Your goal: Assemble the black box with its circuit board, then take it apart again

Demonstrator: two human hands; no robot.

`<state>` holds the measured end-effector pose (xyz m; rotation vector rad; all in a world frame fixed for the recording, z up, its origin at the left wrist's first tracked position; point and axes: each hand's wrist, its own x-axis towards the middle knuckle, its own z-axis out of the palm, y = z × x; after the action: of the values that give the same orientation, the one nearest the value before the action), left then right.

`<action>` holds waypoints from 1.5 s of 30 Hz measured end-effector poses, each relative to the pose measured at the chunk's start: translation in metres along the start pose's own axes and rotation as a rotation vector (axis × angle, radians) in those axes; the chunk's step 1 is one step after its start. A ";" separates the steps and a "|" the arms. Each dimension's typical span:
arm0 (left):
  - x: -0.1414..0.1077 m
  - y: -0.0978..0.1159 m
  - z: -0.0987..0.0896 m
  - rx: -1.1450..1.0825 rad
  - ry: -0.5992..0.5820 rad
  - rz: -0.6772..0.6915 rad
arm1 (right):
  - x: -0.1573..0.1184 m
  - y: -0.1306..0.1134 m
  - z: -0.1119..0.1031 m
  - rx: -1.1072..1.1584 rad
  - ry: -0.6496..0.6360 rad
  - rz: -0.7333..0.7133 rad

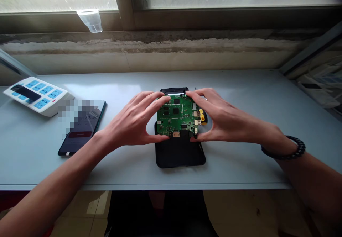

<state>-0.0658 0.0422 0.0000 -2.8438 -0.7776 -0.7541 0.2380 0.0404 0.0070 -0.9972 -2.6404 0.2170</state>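
power strip point(36, 95): on my bench point(240, 87), far left, with blue sockets
phone point(84, 133): lying just right of the strip, screen up
left grip point(130, 117): clenched on the board's left edge
green circuit board point(176, 114): held between my 2 hands, over the black case point(179, 155)
yellow-and-black object point(202, 117): just beside the board's right edge
right grip point(216, 114): clenched on the board's right edge, bead bracelet point(284, 148) on my wrist
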 end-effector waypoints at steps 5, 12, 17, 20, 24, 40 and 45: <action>0.000 0.001 -0.001 0.010 -0.006 -0.012 | 0.000 0.001 0.000 -0.015 0.015 -0.019; 0.000 0.003 -0.002 0.034 -0.008 -0.010 | -0.001 0.001 0.001 -0.029 0.073 -0.073; 0.001 0.004 -0.003 0.035 -0.003 -0.005 | -0.001 0.003 0.002 -0.026 0.076 -0.084; 0.001 0.004 -0.003 0.054 -0.011 -0.010 | -0.001 0.004 0.003 -0.043 0.085 -0.079; 0.001 0.004 -0.003 0.069 -0.014 -0.018 | -0.002 0.003 0.003 -0.028 0.083 -0.064; 0.002 0.004 -0.004 0.026 0.037 -0.026 | 0.000 -0.001 -0.002 -0.010 0.080 -0.047; 0.003 0.005 -0.005 0.073 0.063 0.009 | -0.001 0.002 -0.002 -0.052 0.088 -0.084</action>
<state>-0.0633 0.0385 0.0065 -2.7430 -0.7664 -0.7935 0.2403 0.0411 0.0081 -0.8889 -2.6127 0.0839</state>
